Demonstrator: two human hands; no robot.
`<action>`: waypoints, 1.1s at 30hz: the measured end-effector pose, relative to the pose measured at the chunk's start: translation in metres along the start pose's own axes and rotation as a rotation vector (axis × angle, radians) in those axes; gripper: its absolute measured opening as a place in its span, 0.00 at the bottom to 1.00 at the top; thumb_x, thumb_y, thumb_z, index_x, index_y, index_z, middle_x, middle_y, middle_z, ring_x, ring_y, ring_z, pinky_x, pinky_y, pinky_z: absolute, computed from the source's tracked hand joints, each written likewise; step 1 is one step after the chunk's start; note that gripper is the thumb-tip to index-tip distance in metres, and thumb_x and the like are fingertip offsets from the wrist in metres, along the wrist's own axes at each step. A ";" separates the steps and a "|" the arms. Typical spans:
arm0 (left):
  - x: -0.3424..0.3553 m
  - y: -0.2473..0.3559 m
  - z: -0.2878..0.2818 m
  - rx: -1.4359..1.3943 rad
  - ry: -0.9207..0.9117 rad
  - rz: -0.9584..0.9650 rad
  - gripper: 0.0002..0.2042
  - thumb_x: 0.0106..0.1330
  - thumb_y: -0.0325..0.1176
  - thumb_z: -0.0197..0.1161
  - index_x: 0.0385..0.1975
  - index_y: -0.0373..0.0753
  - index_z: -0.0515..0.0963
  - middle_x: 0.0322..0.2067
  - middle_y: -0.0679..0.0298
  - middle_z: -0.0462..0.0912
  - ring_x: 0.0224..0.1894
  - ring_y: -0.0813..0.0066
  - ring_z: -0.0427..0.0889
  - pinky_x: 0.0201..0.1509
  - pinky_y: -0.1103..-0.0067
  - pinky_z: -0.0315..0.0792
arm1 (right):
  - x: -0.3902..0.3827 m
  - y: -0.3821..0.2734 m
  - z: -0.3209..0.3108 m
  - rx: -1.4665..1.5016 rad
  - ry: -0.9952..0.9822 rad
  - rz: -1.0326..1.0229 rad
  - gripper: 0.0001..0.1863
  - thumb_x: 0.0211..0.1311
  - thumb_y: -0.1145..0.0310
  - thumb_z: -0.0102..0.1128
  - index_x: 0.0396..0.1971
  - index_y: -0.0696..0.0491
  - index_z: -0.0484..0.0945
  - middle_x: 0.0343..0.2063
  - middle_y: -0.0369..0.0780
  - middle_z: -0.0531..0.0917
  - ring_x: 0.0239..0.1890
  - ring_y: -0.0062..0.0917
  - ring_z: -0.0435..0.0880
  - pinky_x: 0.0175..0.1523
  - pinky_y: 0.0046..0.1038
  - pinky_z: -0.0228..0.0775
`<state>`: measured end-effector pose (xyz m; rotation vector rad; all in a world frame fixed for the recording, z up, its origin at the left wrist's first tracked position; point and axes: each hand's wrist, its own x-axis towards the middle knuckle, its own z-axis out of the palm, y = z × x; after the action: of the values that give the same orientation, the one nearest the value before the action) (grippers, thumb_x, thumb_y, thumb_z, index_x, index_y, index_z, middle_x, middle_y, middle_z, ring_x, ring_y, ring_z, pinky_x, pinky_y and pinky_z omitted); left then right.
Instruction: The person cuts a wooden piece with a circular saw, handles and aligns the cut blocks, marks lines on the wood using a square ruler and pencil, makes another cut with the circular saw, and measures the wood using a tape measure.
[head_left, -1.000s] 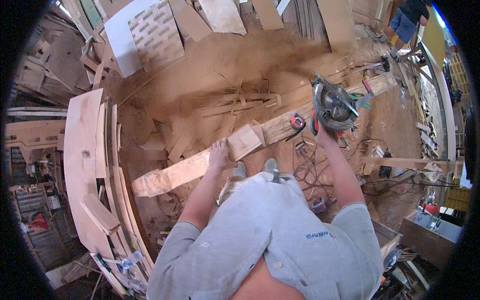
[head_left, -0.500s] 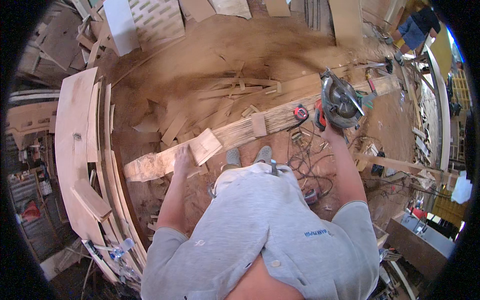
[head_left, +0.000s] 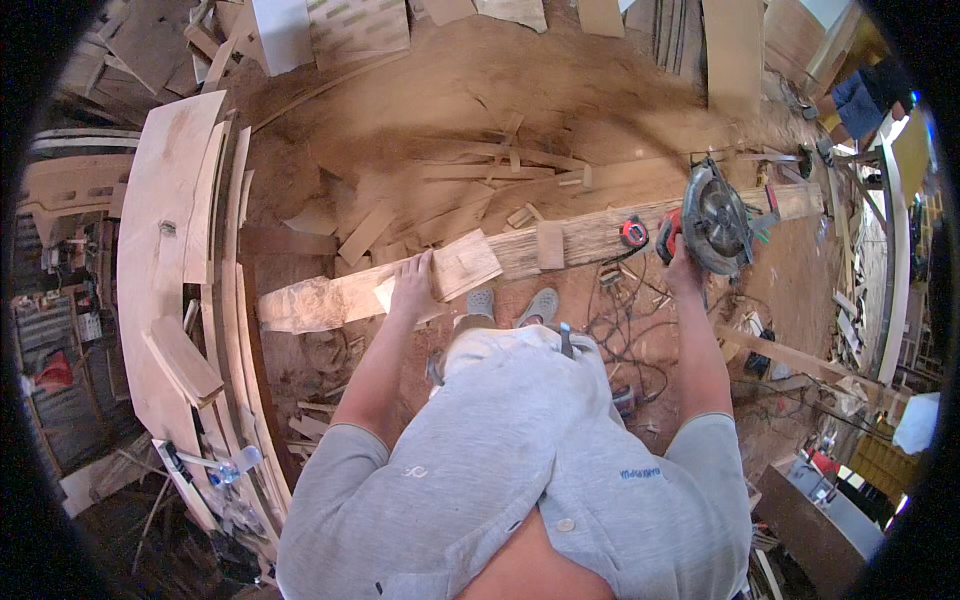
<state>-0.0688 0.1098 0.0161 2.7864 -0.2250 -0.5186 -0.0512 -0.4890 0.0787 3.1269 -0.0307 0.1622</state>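
Observation:
My left hand (head_left: 412,287) grips the left end of a short, pale wooden board (head_left: 468,264), fingers over its top. That board lies at a slant across a long, rough-faced plank (head_left: 590,232) running from left to right in front of my feet. In my right hand (head_left: 683,272) is the handle of a circular saw (head_left: 717,220) with a round metal guard. The saw is over the plank's right part; whether it rests on it I cannot tell. Between my hands, a small wood block (head_left: 550,246) and a red-and-black tape measure (head_left: 634,232) sit on the plank.
Tangled cables (head_left: 625,330) and offcuts lie on the floor by my feet. Large sheets and boards (head_left: 165,250) stand along the left. Sawdust (head_left: 440,100) and scrap strips (head_left: 490,172) cover the ground beyond the plank. Another person (head_left: 860,105) is at the far right.
My left hand and the short board have shifted to the right along the plank. The circular saw stays in my right hand near the same spot. The whole view has swung a little.

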 end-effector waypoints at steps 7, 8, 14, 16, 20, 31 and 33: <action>-0.006 0.006 -0.010 -0.036 0.057 0.045 0.66 0.35 0.55 0.87 0.77 0.36 0.58 0.68 0.50 0.70 0.73 0.50 0.67 0.79 0.57 0.59 | -0.027 -0.024 -0.072 0.262 -0.004 0.425 0.24 0.60 0.63 0.69 0.56 0.51 0.82 0.36 0.52 0.89 0.43 0.48 0.90 0.50 0.43 0.81; -0.005 0.006 -0.011 -0.045 0.054 0.038 0.66 0.35 0.55 0.87 0.77 0.36 0.58 0.68 0.50 0.70 0.73 0.50 0.67 0.79 0.57 0.59 | -0.045 -0.024 -0.079 0.330 0.081 0.394 0.24 0.58 0.65 0.70 0.56 0.53 0.82 0.38 0.51 0.90 0.41 0.47 0.90 0.49 0.45 0.81; 0.001 0.014 -0.021 -0.088 -0.001 0.064 0.64 0.38 0.56 0.86 0.77 0.35 0.57 0.68 0.50 0.69 0.74 0.50 0.64 0.81 0.57 0.56 | -0.104 -0.110 -0.189 1.103 -0.036 0.788 0.19 0.61 0.69 0.72 0.50 0.60 0.82 0.36 0.37 0.85 0.28 0.20 0.81 0.34 0.26 0.75; 0.002 0.012 -0.016 -0.071 0.012 0.093 0.64 0.42 0.61 0.83 0.76 0.33 0.57 0.69 0.49 0.68 0.75 0.49 0.62 0.81 0.56 0.55 | -0.124 -0.128 -0.189 1.153 -0.050 0.816 0.18 0.64 0.68 0.70 0.51 0.59 0.82 0.33 0.37 0.83 0.26 0.17 0.79 0.31 0.24 0.72; -0.004 0.012 -0.002 -0.146 0.166 0.109 0.57 0.52 0.65 0.76 0.75 0.32 0.61 0.68 0.48 0.69 0.74 0.48 0.63 0.81 0.55 0.53 | -0.131 -0.155 -0.180 1.262 -0.254 0.556 0.24 0.74 0.54 0.68 0.53 0.61 0.81 0.24 0.34 0.79 0.20 0.16 0.76 0.23 0.20 0.66; 0.023 0.032 0.028 -0.121 0.361 -0.022 0.38 0.71 0.64 0.61 0.65 0.33 0.73 0.60 0.53 0.79 0.66 0.53 0.73 0.75 0.59 0.60 | -0.104 -0.220 -0.146 1.672 -0.545 0.514 0.36 0.73 0.42 0.66 0.61 0.62 0.77 0.26 0.37 0.80 0.23 0.19 0.77 0.30 0.25 0.72; 0.022 0.037 0.027 -0.118 0.371 -0.039 0.37 0.72 0.63 0.60 0.64 0.33 0.73 0.59 0.53 0.79 0.65 0.53 0.73 0.74 0.59 0.61 | -0.104 -0.215 -0.129 1.781 -0.576 0.531 0.36 0.75 0.41 0.64 0.59 0.63 0.76 0.26 0.37 0.80 0.23 0.19 0.77 0.29 0.25 0.72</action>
<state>-0.0621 0.0634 -0.0037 2.7109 -0.0561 -0.0157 -0.1639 -0.2703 0.1937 4.3899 -1.4700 -1.5722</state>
